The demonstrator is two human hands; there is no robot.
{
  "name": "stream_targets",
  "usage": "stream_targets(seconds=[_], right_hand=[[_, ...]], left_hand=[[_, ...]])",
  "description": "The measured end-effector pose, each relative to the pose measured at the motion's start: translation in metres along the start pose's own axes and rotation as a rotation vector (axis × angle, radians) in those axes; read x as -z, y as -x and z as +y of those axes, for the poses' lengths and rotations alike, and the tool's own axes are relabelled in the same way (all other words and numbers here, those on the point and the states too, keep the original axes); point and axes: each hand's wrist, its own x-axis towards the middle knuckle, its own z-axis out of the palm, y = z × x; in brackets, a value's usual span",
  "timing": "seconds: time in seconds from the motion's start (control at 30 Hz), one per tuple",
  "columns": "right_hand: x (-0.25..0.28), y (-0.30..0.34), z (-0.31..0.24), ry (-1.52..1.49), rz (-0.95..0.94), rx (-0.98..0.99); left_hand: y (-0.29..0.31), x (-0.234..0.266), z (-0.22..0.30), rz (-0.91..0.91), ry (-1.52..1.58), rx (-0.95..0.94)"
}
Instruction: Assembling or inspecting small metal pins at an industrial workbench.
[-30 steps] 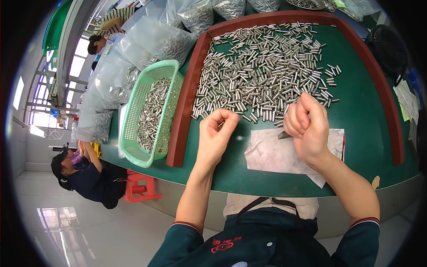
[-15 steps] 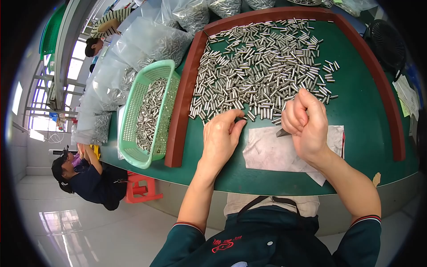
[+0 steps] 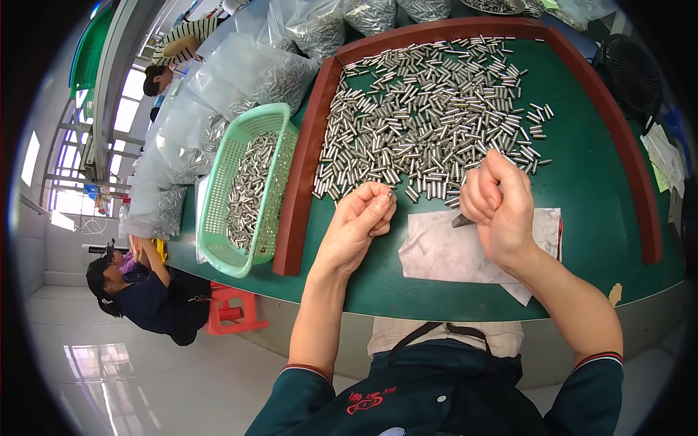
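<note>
A broad pile of short, shiny metal pins [image 3: 429, 109] lies on the green tabletop in front of me. My left hand [image 3: 358, 221] is closed at the pile's near edge, thumb pressed to the forefinger. A small bit of metal, apparently one pin, shows at its fingertips; the rest is hidden. To the right, my right hand [image 3: 500, 207] is curled into a fist above a stained white cloth [image 3: 443, 251]. From under its fingers juts the flat tip of a dark grey piece [image 3: 460, 220], its other end hidden in the palm.
A reddish-brown wooden frame [image 3: 294, 196] borders the pile on three sides. Left of it stands a light green basket [image 3: 218, 196] holding more pins. Clear bags of pins [image 3: 251, 76] line the table's far left. A black fan [image 3: 631, 69] is at far right. Co-workers [image 3: 149, 291] are at left.
My left hand has drawn back slightly from the pile, and its fingers have curled with the thumb closing over. My right hand stays nearly where it was.
</note>
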Motion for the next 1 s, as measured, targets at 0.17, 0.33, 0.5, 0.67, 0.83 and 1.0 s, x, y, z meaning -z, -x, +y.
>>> stream_targets(seconds=[0.17, 0.33, 0.5, 0.67, 0.83, 1.0], right_hand=[[0.002, 0.0, 0.001, -0.005, -0.003, -0.003], [0.002, 0.001, 0.001, 0.005, 0.001, 0.0], [0.001, 0.003, 0.001, 0.054, -0.011, 0.017], [0.0, 0.006, 0.003, 0.043, -0.052, 0.099], [-0.001, 0.01, 0.006, 0.042, -0.095, 0.075], [0.0, 0.01, 0.007, 0.044, -0.073, 0.047]], left_hand=[[-0.001, -0.002, 0.0, -0.026, 0.031, 0.029], [0.0, -0.003, -0.002, -0.017, -0.009, 0.042], [0.008, -0.025, -0.004, 0.108, -0.586, -0.257], [0.004, -0.042, -0.015, -0.048, -1.199, -0.483], [0.004, -0.042, -0.018, 0.01, -1.167, -0.415], [0.004, -0.044, -0.02, 0.028, -1.177, -0.386]])
